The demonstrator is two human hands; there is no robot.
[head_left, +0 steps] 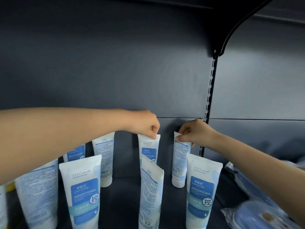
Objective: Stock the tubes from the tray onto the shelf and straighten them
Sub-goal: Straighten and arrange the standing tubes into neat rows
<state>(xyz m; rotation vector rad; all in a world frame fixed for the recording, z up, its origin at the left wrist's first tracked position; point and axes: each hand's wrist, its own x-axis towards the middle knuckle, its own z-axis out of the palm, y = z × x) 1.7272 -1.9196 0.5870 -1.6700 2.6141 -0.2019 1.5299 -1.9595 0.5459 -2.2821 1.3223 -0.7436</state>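
Tubes stand cap-down on the dark shelf (125, 184), white with blue label panels, in two loose rows.

Head view: the left hand (146, 123) pinches the crimped top edge of the back-row centre tube (149, 149), thumb and fingers closed on it; that tube shows its blue front label. The right hand (193, 131) is closed in the same pinch on the top of the back-row right tube (179, 162), which shows its printed back, so it appears turned the wrong way. Both tubes rest upright on the shelf floor near the rear panel.

Judgement: the step in hand is setting down or straightening these two rear tubes. The next move likely calls for rotating the right tube to face front, then squaring both in line.

Other tubes vary: the front left tube (82, 192) and front right tube (201, 190) face forward, while the front centre tube (151, 192) stands twisted edge-on. The tray is not identifiable here.
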